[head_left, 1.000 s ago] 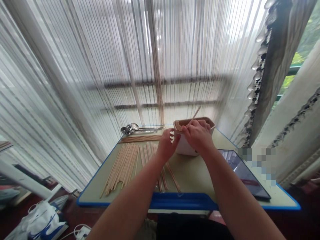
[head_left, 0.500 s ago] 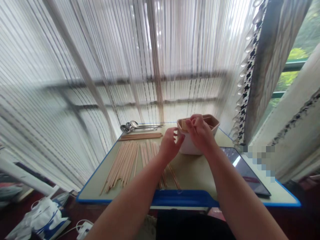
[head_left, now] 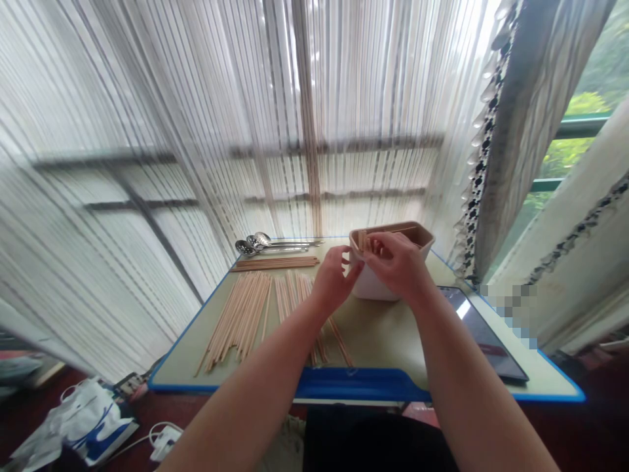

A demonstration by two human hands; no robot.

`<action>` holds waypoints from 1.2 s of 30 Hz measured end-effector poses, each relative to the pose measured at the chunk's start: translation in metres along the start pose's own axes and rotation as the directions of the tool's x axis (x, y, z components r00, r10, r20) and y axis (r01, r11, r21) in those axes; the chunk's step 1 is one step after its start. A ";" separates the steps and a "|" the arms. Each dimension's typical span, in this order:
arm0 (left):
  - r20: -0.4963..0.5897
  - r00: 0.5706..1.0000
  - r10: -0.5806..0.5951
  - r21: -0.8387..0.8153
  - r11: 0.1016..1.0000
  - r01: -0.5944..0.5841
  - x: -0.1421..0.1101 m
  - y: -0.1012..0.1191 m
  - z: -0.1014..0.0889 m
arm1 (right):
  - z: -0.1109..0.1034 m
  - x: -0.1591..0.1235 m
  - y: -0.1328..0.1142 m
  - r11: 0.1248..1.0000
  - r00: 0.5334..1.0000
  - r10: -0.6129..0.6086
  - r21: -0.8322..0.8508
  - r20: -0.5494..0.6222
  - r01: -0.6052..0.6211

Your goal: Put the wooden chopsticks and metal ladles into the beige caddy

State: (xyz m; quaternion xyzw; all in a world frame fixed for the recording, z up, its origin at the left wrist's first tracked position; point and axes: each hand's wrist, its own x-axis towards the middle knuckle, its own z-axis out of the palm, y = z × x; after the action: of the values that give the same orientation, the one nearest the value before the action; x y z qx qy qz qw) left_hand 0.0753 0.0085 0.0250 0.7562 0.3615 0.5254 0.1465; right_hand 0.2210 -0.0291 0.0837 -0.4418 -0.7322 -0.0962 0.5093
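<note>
A white container (head_left: pixel 376 286) with a brown-pink inner rim stands near the back right of the table. My left hand (head_left: pixel 335 278) is at its left front corner, fingers curled and thumb pressed against the wall. At the rim, my right hand (head_left: pixel 399 259) has its fingers bent around a small bunch of light wooden chopsticks (head_left: pixel 362 240); their lower ends are hidden inside the container. To the left lie many pale chopsticks (head_left: pixel 239 314) in a loose spread, and more pale chopsticks (head_left: pixel 289 295) partly behind my left arm.
Darker chopsticks (head_left: pixel 275 263) lie in a row behind the pale ones. Several metal slotted spoons and ladles (head_left: pixel 255 244) rest at the back edge. A dark tablet (head_left: pixel 484 334) lies on the right of the table (head_left: pixel 383 344). A blue tray edge (head_left: pixel 354 385) runs along the front.
My right hand has turned and lowered slightly at the container's rim, its fingers now lying flatter over the opening. My left hand stays at the corner. The view has shifted a little.
</note>
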 end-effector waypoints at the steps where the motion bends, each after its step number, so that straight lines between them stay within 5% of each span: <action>1: -0.003 1.000 0.001 -0.005 1.000 -0.001 0.000 0.000 0.001 | 0.001 -0.001 0.002 0.999 1.000 -0.018 -0.036 0.012 0.018; 6: -0.004 1.000 -0.002 -0.017 1.000 0.002 -0.001 -0.002 0.002 | 0.004 -0.001 0.005 1.000 0.999 0.000 -0.020 0.038 0.001; 15: -0.012 1.000 0.008 -0.024 1.000 -0.008 0.000 -0.001 0.002 | 0.008 0.009 -0.012 0.977 0.982 0.159 0.160 -0.099 -0.142; 25: -0.012 0.999 0.030 -0.029 0.999 -0.031 0.000 -0.001 0.002 | 0.004 0.008 -0.013 0.988 0.978 0.123 0.068 0.169 -0.136; 36: -0.003 0.999 0.040 -0.023 0.999 -0.041 0.000 -0.003 0.004 | 0.016 0.010 -0.012 0.983 0.982 0.180 -0.052 0.056 -0.177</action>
State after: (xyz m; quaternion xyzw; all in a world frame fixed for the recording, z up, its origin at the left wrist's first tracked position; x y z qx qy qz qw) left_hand 0.0777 0.0111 0.0223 0.7611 0.3403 0.5331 0.1440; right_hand 0.2006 -0.0214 0.0879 -0.5202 -0.7021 -0.0536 0.4833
